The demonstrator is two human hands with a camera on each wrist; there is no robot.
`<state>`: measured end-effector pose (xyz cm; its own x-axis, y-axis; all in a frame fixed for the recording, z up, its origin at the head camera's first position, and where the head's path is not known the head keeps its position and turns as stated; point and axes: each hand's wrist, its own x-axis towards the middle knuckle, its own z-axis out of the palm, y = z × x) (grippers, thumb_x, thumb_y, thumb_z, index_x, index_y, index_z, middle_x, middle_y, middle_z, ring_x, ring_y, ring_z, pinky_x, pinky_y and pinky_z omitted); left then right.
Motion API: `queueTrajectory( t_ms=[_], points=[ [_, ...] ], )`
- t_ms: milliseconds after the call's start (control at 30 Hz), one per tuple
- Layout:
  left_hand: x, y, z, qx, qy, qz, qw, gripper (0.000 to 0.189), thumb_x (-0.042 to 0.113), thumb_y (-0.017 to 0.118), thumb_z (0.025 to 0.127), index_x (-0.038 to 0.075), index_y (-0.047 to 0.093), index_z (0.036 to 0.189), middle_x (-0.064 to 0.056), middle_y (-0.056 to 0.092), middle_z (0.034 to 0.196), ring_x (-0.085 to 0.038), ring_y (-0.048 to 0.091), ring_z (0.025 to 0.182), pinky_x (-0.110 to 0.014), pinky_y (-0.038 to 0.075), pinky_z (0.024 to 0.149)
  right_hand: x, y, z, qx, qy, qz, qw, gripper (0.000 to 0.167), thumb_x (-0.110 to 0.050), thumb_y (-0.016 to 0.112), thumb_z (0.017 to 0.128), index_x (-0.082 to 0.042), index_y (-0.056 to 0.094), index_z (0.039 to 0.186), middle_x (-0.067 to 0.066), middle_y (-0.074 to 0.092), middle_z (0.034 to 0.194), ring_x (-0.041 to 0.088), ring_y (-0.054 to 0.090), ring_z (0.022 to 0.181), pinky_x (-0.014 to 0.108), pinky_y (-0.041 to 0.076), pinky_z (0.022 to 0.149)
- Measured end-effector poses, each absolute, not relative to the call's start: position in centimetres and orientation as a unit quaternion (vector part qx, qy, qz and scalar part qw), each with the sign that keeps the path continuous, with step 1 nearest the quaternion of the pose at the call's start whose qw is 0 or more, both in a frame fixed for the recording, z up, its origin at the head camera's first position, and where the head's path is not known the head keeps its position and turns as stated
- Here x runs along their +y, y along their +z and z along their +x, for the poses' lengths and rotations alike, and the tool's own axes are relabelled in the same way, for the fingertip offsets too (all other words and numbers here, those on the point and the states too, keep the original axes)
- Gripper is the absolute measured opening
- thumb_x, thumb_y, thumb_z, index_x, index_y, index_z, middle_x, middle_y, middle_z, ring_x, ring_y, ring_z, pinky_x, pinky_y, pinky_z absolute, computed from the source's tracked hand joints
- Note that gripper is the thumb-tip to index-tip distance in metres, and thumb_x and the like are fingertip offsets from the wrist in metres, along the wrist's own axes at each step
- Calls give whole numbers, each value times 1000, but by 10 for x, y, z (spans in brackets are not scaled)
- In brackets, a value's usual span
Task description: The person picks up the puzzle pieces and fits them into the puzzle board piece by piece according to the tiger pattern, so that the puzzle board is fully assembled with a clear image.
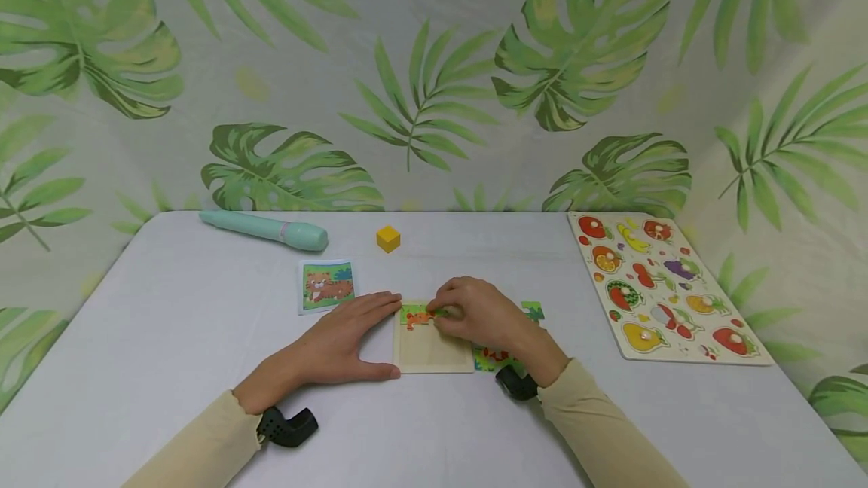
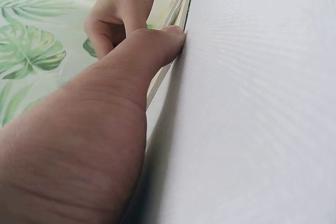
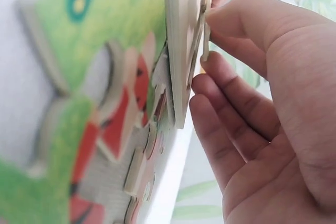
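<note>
A square wooden puzzle tray [image 1: 434,352] lies on the table before me. My left hand [image 1: 339,337] rests at its left side, fingers straight toward the top corner and thumb by the bottom corner. Green and orange puzzle pieces [image 1: 414,316] fill part of the tray's top edge. Over the tray's upper right, my right hand [image 1: 478,313] pinches a thin puzzle piece [image 3: 206,43] between thumb and forefinger; its picture is mostly hidden by the fingers. Loose green and red puzzle pieces [image 1: 490,358] lie to the right of the tray, partly under the right hand.
A framed tiger picture puzzle [image 1: 328,286] lies left of the tray. Farther back are a teal microphone-shaped object [image 1: 264,229] and a yellow cube [image 1: 389,239]. A fruit peg board [image 1: 667,292] lies at the right. A leaf-patterned cloth [image 1: 434,96] hangs behind the table.
</note>
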<state>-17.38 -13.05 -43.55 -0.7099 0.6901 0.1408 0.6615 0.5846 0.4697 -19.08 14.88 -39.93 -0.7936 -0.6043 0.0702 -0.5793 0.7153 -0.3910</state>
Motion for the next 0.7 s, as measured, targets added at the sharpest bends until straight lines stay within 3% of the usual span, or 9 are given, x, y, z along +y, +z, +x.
queueTrajectory(
  t_ms=[700],
  points=[
    [-131,-436,-174,889,253,379,32,96,67,73,85,12,43,157,-2,39,164,-26,33,154,-55,31,123,149,-403,-191,922,-175,-346,13,19,-18,76,95,-13,81,112,1,71,113,21,63,110,37,56,96]
  ],
)
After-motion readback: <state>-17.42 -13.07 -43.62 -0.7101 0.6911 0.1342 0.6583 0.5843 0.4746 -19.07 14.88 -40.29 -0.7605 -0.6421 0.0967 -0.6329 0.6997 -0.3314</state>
